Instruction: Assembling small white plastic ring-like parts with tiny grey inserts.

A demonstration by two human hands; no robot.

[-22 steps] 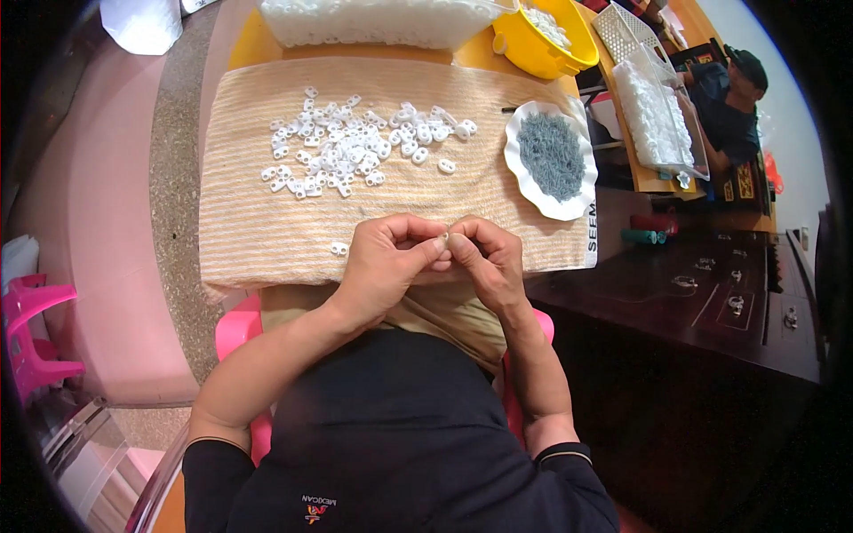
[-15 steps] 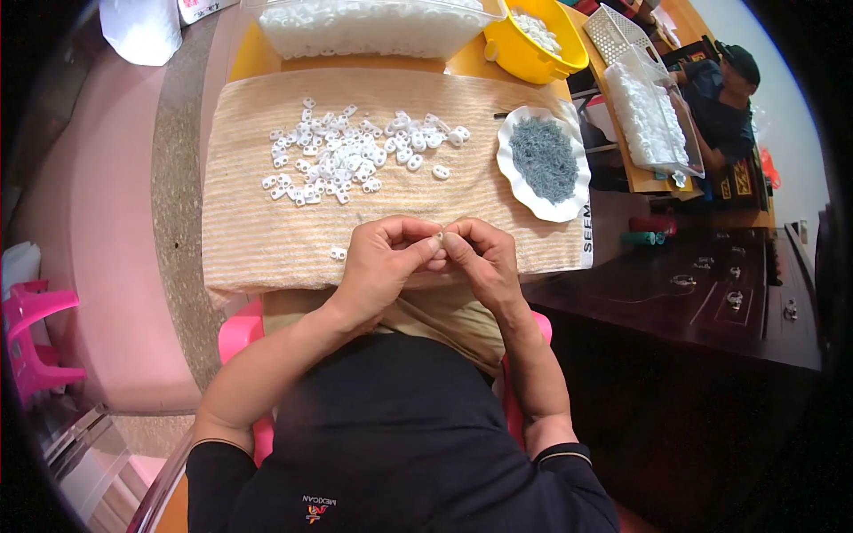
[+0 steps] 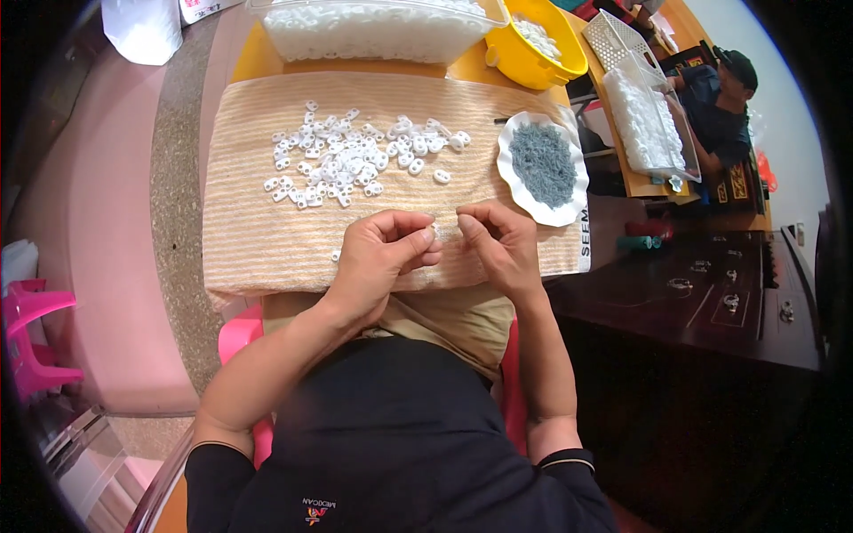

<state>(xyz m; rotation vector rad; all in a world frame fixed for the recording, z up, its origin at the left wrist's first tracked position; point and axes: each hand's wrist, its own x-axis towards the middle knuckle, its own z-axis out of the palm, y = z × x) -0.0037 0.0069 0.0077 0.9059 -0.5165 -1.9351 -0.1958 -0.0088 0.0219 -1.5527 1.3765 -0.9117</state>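
My left hand is closed in a pinch at the near edge of the towel, with a small white piece showing at its fingertips. My right hand is a little apart from it, thumb and forefinger pressed together; whatever they hold is too small to make out. Beyond the hands lies a loose pile of small white two-holed plastic pieces. One more such piece lies left of my left hand, partly covered by it. A white scalloped dish to the right holds a heap of fine grey wiry pieces.
A striped beige towel covers the table. At its far edge stand a clear bin of white pieces and a yellow basin. Rightward, a person sits by another table with a filled clear box. A pink stool stands left.
My hands were together at the fingertips; now they are apart, the right one moved to the right. The left hand has shifted slightly, covering more of the stray white piece.
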